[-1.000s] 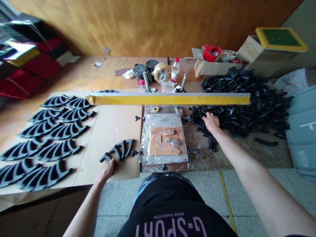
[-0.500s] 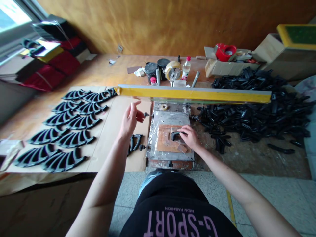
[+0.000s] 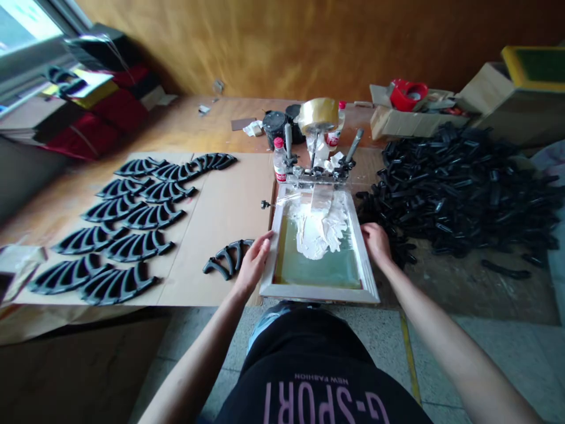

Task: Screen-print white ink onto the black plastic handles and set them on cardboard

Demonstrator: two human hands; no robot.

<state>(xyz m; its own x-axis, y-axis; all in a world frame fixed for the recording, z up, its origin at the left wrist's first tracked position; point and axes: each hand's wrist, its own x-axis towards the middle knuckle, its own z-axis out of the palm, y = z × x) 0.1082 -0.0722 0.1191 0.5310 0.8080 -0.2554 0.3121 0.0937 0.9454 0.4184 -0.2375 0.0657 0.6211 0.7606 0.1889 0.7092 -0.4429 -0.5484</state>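
Screen-printing frame: over desk, its far end at hinge clamps that apparently anchor it. Left hand, right hand: part-curled at opposite rails, seemingly for balance; grip cannot be told. Black curved pieces: rowed on cardboard, probably for order.

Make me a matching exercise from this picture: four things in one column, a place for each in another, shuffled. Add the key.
1. Left hand
2. Right hand
3. White smear
4. Black fan-shaped parts

A. Within the frame's border
B. At the frame's right edge
C. In rows on the cardboard
D. At the frame's left edge

Pairs: 1-D, 2-B, 3-A, 4-C
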